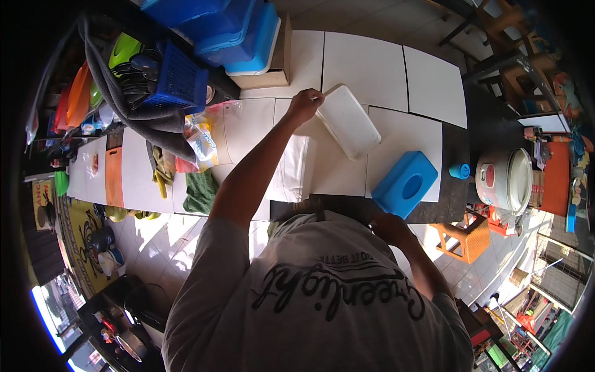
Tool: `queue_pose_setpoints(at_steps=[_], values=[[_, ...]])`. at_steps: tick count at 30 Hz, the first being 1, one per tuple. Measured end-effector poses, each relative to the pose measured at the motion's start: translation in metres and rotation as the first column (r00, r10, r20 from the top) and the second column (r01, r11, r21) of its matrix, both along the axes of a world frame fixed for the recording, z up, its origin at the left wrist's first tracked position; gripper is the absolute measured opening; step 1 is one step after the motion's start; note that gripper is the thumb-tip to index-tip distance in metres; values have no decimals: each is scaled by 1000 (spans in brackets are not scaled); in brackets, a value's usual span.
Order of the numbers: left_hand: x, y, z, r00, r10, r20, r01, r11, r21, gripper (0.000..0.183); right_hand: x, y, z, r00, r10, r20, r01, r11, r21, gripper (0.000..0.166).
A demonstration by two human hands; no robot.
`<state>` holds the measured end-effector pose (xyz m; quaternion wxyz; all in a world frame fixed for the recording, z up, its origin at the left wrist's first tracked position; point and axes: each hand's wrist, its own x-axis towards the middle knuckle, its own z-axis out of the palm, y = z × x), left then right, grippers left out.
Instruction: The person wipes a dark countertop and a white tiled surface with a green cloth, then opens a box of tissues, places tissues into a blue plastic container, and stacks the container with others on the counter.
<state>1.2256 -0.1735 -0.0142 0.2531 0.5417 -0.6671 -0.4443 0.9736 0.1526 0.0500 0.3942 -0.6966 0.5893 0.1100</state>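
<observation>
My left hand (305, 106) is at the near-left corner of a white rectangular plastic lid or shallow tray (349, 122), its fingers closed at the rim. The lid lies slantwise over the white tiled table. My right hand (391, 229) is low at the table's front edge, close below a blue plastic tissue box (405, 183) with an oval opening; its fingers are dark and partly hidden, so its grip is unclear. Between my arms, a white paper or plastic packet (290, 169) lies at the table's near side.
Stacked blue containers (241, 37) and a cardboard box (265, 80) stand at the back left. A blue basket of cutlery (179, 79), a grey cloth (135, 118) and a green cloth (200, 191) are leftward. Rightward are a blue lidded cup (459, 171) and a rice cooker (504, 181).
</observation>
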Motion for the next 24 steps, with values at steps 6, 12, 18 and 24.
queue_pose_setpoints(at_steps=[6, 12, 18, 24], values=[[48, 44, 57, 998, 47, -34, -50, 994, -102, 26, -18, 43, 43, 991, 23, -135, -21, 1000, 15, 30], [123, 148, 20, 877, 480, -25, -445, 831, 333, 30, 57, -64, 38, 892, -195, 409, 274, 951, -145, 32], [122, 201, 9, 810, 420, -408, -193, 849, 491, 50, 146, -124, -27, 587, -471, 659, 529, 839, 130, 50], [109, 213, 4, 876, 360, -321, -165, 850, 501, 58, 162, -119, -52, 607, -430, 669, 658, 744, -118, 38]])
